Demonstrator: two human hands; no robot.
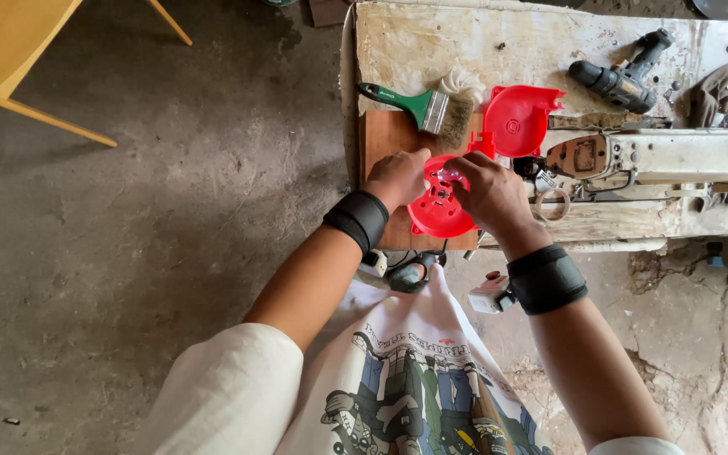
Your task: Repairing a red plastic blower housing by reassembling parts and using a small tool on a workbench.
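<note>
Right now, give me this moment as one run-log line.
left hand: steadies red round plastic part | right hand: fingers at its centre | behind: red housing cover, green-handled paintbrush, black drill | surface: worn workbench

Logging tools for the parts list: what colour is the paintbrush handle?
Green, with a dark tip; the paintbrush lies on the bench above the hands. Head view, the only one.

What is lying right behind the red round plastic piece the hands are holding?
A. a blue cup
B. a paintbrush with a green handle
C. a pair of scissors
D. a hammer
B: a paintbrush with a green handle lies on the bench just beyond the red round plastic piece that the left hand and right hand hold.
</note>
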